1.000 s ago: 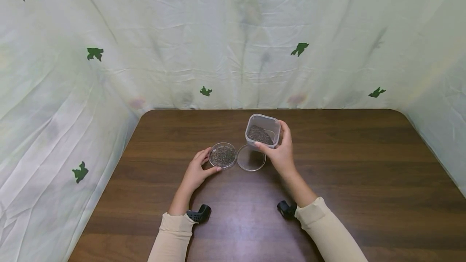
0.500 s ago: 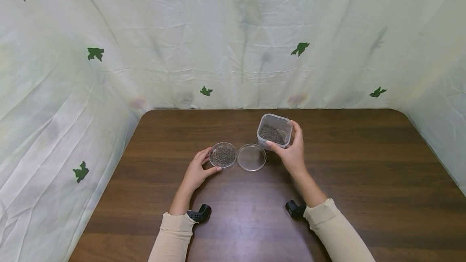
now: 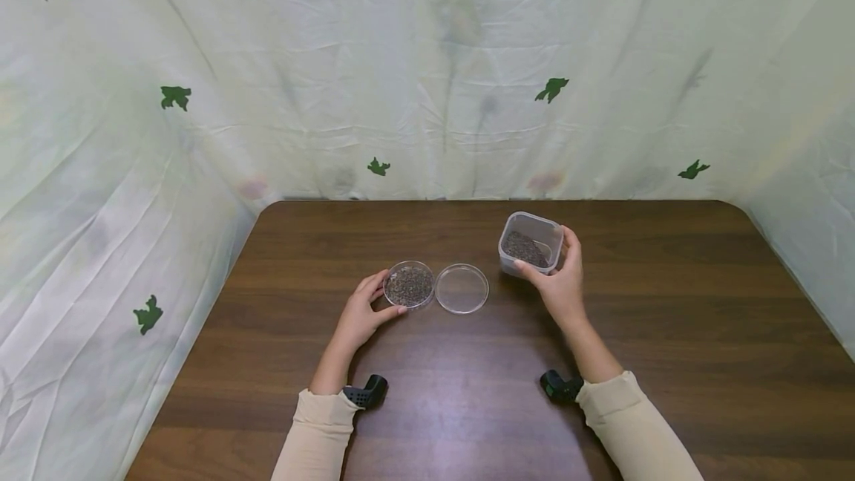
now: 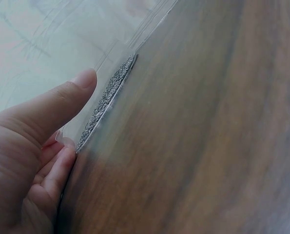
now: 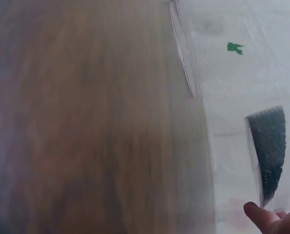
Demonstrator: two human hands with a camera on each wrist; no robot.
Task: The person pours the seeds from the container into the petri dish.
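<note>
We see a clear square container point(image 3: 554, 226) at the far part of the counter point(image 3: 441, 421), right of the two round dishes, and inside it dark grains point(image 3: 524, 249) lie gathered to one side. The right hand point(image 3: 563, 289) holds it by thumb and fingers, but some of these fingers are hidden behind its wall. Whether its base touches the counter, we cannot tell. In the right wrist view the hand is cut off at the corner and the counter is blurred. The left hand point(image 3: 358, 319) holds the filled dish point(image 3: 409, 262) lightly between thumb and fingers; the fingertips are partly hidden, and the left wrist view shows this dish only edge-on. Just beside it lies the clear dish point(image 3: 462, 289), hard to make out except its rim. Compared with half a second ago, the container has shifted to the right, well clear of this rim, while the left hand and both dishes look unmoved. Behind all hangs a pale cloth point(image 3: 427, 58) with green leaf shapes.
</note>
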